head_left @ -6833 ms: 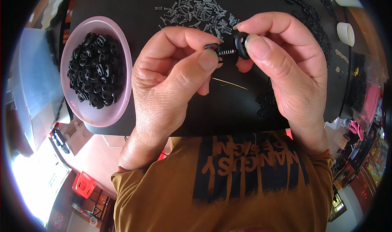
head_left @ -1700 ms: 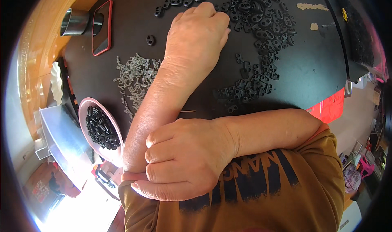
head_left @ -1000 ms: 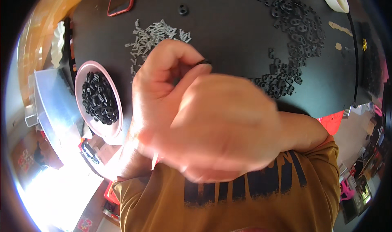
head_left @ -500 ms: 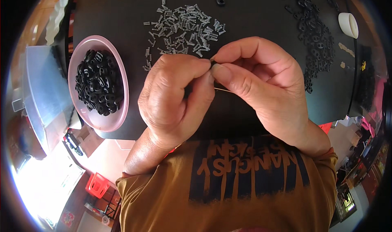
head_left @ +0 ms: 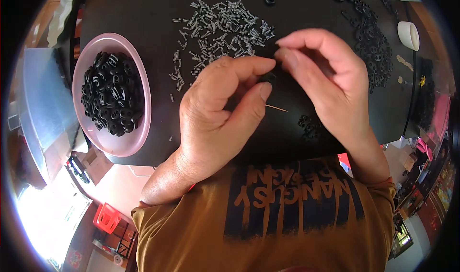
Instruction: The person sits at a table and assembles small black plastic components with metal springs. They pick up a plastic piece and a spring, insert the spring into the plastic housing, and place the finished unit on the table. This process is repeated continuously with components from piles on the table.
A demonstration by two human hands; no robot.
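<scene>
My left hand (head_left: 223, 99), palm inward, holds a small black plastic cord lock piece (head_left: 270, 76) between thumb and forefinger. Its lower part is mostly hidden by the fingers. A thin tan stick (head_left: 277, 108) sticks out from beneath my left thumb; its other end is out of sight. Close by on the right, my right hand (head_left: 330, 73) has its thumb and forefinger brought together in a pinch, near my left fingertip. What they grip, if anything, is too small to make out. Beyond my hands lies a spread pile of small metal coil springs (head_left: 227, 28).
A pink oval bowl (head_left: 147, 99) heaped with black cord lock parts (head_left: 112, 92) stands at the left. More black parts (head_left: 373, 51) lie along the right side, with a small cluster (head_left: 309, 127) near my right wrist. A white ring-shaped roll (head_left: 407, 36) sits at the right edge.
My hands have drawn apart from their joined pinch, the right one moving up and right. The black piece in my left fingers and the small cluster of parts now show.
</scene>
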